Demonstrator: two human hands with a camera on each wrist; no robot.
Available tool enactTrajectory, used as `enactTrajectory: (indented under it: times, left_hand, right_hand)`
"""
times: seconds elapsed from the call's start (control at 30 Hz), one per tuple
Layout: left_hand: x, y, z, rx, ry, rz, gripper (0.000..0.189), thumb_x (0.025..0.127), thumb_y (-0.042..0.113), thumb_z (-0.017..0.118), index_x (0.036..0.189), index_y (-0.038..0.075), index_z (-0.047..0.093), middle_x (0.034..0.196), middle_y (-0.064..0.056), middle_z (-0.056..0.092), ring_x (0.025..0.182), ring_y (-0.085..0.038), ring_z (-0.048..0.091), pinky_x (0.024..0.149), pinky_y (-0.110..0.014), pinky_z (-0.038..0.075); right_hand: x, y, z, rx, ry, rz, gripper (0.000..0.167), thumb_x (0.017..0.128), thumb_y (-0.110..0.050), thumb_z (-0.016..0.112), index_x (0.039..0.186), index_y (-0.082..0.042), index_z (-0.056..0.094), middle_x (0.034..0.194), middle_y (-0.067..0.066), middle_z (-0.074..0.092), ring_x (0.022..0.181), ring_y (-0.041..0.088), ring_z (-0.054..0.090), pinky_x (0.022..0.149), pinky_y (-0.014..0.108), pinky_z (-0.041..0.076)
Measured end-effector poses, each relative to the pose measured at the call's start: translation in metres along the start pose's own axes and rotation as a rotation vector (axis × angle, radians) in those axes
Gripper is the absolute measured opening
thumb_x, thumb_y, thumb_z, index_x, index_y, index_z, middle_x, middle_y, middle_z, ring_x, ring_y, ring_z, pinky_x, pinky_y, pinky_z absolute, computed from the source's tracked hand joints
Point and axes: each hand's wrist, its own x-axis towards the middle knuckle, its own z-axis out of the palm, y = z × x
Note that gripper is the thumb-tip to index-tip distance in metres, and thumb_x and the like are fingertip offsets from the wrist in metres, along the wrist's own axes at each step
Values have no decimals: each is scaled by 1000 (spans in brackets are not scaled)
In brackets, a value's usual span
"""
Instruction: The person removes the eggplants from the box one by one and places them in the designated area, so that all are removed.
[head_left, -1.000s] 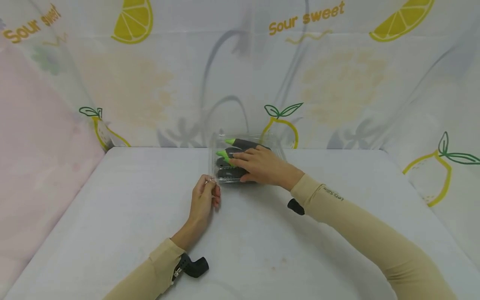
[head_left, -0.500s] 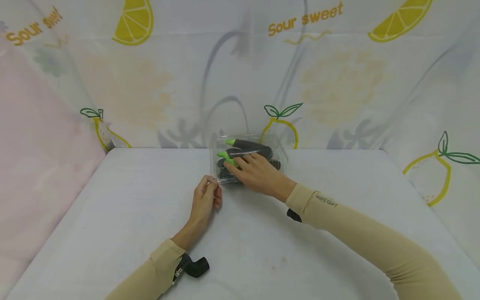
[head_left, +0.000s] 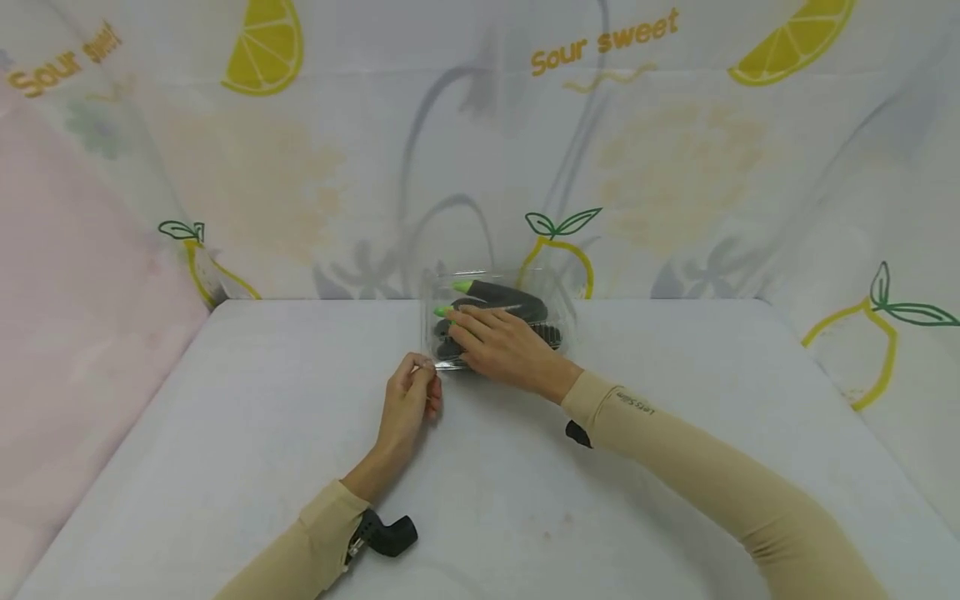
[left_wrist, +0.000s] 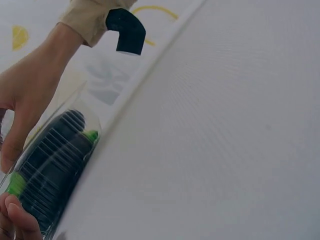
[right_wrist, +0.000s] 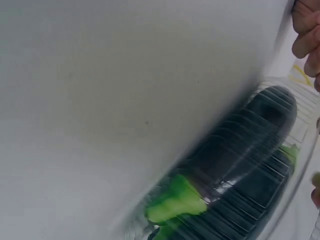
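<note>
Primary item: the glossy purple-black eggplant with a bright green cap point(head_left: 441, 312). It lies in the clear, ribbed plastic container, its cap near 9 o'clock and its body largely under the right hand point(head_left: 512, 348).

Step in hand (judged): one-handed handling of this eggplant while the container is steadied.

Grip, right: fingers extended across the eggplant toward 10 o'clock. Whether they pinch it or merely rest on it cannot be told.

Grip, left: the left hand point(head_left: 406, 396), at 8 o'clock, pinches the near corner of the clear, ribbed plastic container point(head_left: 452, 366) between thumb and fingers.

Next move (judged): hold the corner firm. Either secure the cap before shifting the eggplant, or lift the right fingers clear without dragging it.

Adjacent items: a second purple-black, green-capped eggplant point(head_left: 504, 294) lies at 12 o'clock in the container. Further dark, rounded eggplants point(head_left: 446, 347) show at 8 o'clock, partly covered.

Obstructions: neighbouring eggplants and the container walls restrict finger room. The white fabric backdrop with lemon prints point(head_left: 360, 192) stands just behind at 12 o'clock; contact cannot be confirmed. The container rests at the far edge of the smooth white tabletop point(head_left: 247, 417).
</note>
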Motion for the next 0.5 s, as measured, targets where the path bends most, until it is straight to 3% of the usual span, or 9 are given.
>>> enactTrajectory:
  times: [0.3, 0.5]
  left_hand:
    - [0, -6, 0, 27, 35, 47, 17, 99, 24, 48, 92, 8, 48, 64, -5, 51, 45, -10, 45, 39, -20, 40]
    - [-1, -3, 3, 57, 11, 17, 23, 102, 25, 37, 91, 7, 45, 67, -5, 54, 46, -11, 47, 40, -23, 41]
  right_hand:
    - [-1, -3, 7, 9, 1, 2, 36, 92, -33, 60, 118, -9, 54, 123, 2, 62, 114, 19, 60, 95, 31, 48]
    - [-1, -6, 10, 10, 21, -11, 38, 91, -32, 62, 118, -7, 53, 120, 4, 62, 110, 19, 61, 88, 31, 51]
